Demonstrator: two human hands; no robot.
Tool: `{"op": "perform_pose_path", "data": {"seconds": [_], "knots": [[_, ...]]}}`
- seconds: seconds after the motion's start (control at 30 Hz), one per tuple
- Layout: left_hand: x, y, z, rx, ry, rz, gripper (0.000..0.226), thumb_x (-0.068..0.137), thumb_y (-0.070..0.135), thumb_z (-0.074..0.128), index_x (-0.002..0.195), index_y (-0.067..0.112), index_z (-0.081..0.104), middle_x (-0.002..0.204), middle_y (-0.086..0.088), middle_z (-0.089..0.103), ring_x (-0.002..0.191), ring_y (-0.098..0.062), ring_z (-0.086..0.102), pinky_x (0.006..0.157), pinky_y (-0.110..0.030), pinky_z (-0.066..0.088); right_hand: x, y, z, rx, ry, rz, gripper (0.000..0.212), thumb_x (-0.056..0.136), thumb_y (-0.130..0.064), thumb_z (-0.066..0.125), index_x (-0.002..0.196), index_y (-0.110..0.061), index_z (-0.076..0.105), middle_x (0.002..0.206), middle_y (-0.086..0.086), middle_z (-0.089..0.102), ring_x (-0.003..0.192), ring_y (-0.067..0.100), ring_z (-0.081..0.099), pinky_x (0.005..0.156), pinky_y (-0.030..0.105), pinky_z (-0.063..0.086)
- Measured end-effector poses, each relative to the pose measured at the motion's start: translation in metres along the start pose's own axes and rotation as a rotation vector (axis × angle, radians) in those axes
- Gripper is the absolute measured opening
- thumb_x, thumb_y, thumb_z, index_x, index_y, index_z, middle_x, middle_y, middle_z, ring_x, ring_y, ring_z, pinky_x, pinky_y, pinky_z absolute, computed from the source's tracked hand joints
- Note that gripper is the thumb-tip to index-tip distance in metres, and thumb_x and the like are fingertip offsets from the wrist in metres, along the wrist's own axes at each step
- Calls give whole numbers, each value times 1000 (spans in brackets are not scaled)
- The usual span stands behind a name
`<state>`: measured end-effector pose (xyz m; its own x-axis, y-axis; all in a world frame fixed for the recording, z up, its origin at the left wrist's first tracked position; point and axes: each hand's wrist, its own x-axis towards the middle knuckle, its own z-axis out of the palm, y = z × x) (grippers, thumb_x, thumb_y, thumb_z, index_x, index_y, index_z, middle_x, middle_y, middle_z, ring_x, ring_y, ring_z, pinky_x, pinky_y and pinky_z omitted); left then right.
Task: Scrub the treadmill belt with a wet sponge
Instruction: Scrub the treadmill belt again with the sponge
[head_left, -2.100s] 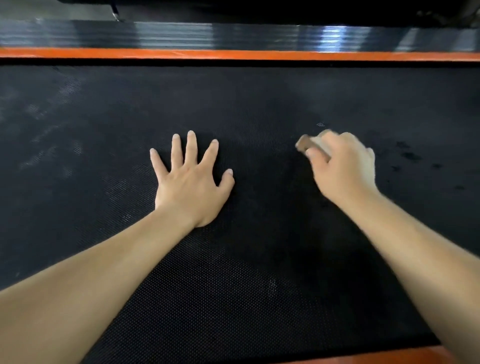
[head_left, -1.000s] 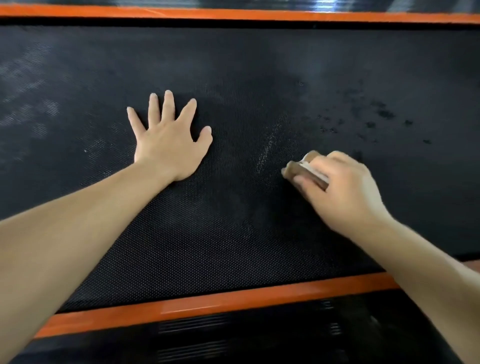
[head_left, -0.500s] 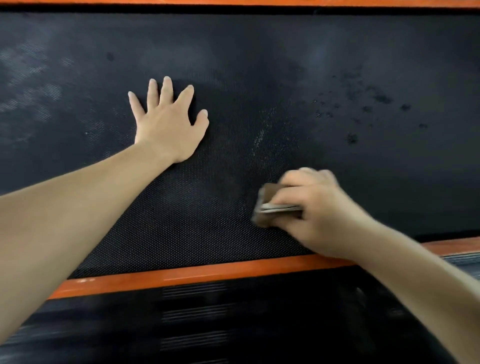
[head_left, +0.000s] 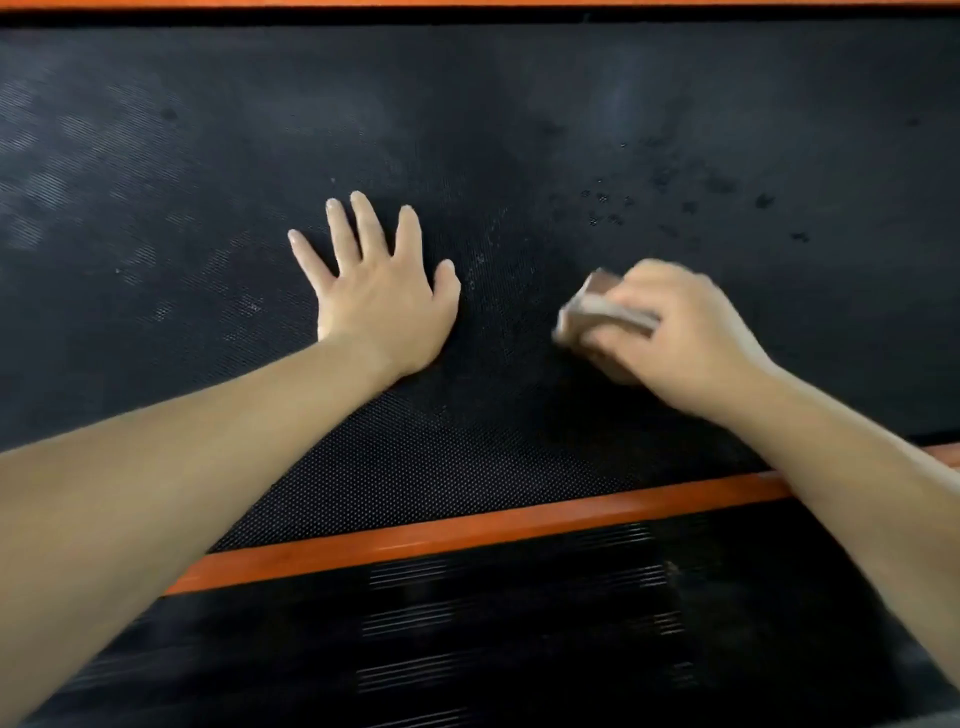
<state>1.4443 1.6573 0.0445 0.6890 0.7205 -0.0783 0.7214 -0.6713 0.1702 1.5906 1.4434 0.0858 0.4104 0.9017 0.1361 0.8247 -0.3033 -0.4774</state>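
Sponge (head_left: 597, 312): on the belt (head_left: 519, 104), gripped by the right hand's (head_left: 685, 338) curled fingers; its free end pokes left; long axis probably left-right (blurred)
Left hand (head_left: 379, 301): flat, fingers spread; near the sponge, apart
Change: the sponge has gone up from the orange rail (head_left: 467, 525); now level with the left hand
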Motion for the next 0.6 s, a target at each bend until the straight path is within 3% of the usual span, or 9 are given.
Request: {"op": "perform_pose_path", "data": {"seconds": [0.07,0.13,0.2,0.27,0.4,0.43,0.5,0.6], "knots": [[-1,1,3,20,10,10,72,102,55,22,162,17,12,169,-23,-4,156,-40,-12,119,-70,-8,10,3,13,-32,118,171,19,90,-46,69,74,-39,62,82,-9,51,78,9,54,66,21,40],[-1,0,2,28,13,8,73,102,56,22,162,16,12,169,-23,-4,156,-41,-12,119,-70,-7,-5,-8,23,-58,106,48,28,89,-54,67,76,-29,62,78,-10,46,73,11,49,65,29,38],[-1,2,2,41,9,6,75,101,58,22,161,15,12,169,-24,-3,156,-41,-11,119,-70,-7,-20,-11,26,-54,-9,-97,28,88,-57,62,84,-30,64,80,-14,45,75,13,50,70,35,39],[-2,3,2,44,2,7,75,100,60,21,161,16,13,169,-24,-3,156,-41,-11,119,-70,-6,-6,2,19,-126,-14,-119,36,86,-62,57,87,-28,68,81,-12,48,77,15,53,74,39,42],[-2,4,-1,41,-4,3,74,100,60,21,160,17,15,169,-24,-3,156,-41,-11,120,-69,-6,46,24,13,-85,219,242,31,89,-57,60,81,-27,62,87,-3,54,81,23,58,72,36,46],[-2,4,-1,42,-4,3,74,100,60,21,159,17,15,169,-24,-3,156,-41,-11,120,-69,-6,42,20,17,-87,216,226,34,90,-59,58,81,-26,61,87,-3,54,80,22,56,70,35,44],[-2,4,0,36,-10,3,74,100,60,21,160,17,14,169,-23,-4,156,-41,-12,120,-68,-6,16,0,26,-68,127,17,38,90,-59,58,82,-23,65,82,-4,52,74,19,54,67,33,40],[-2,4,-2,37,-9,-7,75,100,61,21,161,18,12,169,-22,-4,156,-39,-12,121,-68,-7,-2,1,31,-75,-10,-187,31,90,-54,62,93,-25,71,80,-10,48,74,13,51,71,36,42]]}}
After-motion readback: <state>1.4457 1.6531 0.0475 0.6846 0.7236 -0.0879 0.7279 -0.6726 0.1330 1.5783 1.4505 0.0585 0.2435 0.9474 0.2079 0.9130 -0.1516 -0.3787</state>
